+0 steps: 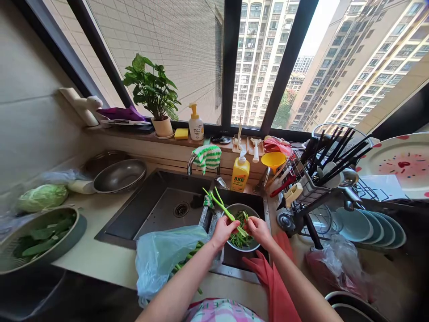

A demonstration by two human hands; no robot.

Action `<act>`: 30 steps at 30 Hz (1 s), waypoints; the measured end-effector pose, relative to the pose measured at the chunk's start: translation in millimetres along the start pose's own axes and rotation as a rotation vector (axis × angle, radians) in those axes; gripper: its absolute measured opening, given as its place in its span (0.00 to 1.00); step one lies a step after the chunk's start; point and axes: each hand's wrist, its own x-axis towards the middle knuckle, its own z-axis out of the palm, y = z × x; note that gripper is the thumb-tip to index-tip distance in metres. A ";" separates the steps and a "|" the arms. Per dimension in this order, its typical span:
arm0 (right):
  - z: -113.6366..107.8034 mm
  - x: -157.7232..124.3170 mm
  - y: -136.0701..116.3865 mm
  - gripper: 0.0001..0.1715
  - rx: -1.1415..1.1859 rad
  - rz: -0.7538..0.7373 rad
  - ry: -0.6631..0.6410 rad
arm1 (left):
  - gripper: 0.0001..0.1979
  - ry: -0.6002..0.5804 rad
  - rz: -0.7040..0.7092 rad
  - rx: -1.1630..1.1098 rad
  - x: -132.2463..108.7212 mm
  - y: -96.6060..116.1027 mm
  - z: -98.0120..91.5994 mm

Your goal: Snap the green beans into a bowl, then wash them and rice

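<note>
My left hand (pixel 224 231) is closed around long green vegetable stalks (pixel 219 202), whose thin ends point up and to the left. Close beside it, my right hand (pixel 258 230) pinches a short green stem piece (pixel 246 216), fingers pressed together. Both hands are above a round metal bowl (pixel 243 249) in the right-hand sink basin, with many cut green pieces (pixel 239 240) lying inside. Left of my forearms, a translucent plastic bag (pixel 156 257) lies over the sink's front edge, with more green stalks (pixel 177 268) showing at its opening.
A larger sink basin (pixel 156 210) lies to the left. Behind the bowl stand a faucet (pixel 190 165) draped with a striped cloth and a yellow soap bottle (pixel 240 174). A loaded dish rack (pixel 311 188), red cloth (pixel 279 286), wok (pixel 119 175) and leafy-green colander (pixel 72 237) surround the sink.
</note>
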 end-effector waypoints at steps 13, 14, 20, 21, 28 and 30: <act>13.6 -0.3 9.0 0.14 -0.342 -0.278 0.040 | 0.18 0.036 -0.076 -0.156 15.5 3.6 -8.1; 14.9 2.5 11.9 0.14 -0.284 -0.238 0.071 | 0.18 0.010 -0.055 -0.162 14.2 3.9 -8.3; 13.7 16.2 27.9 0.21 0.257 0.096 0.064 | 0.21 -0.010 -0.037 -0.182 10.0 -3.0 -6.5; 12.8 15.9 28.4 0.22 0.287 0.089 0.023 | 0.22 0.028 -0.042 -0.177 11.3 -4.9 -6.1; 10.8 2.7 11.6 0.22 0.242 -0.132 -0.189 | 0.19 0.031 -0.159 -0.243 21.5 -5.7 -6.0; 11.5 2.6 8.7 0.23 0.271 -0.122 -0.215 | 0.19 -0.042 -0.184 -0.293 21.4 -3.9 -7.0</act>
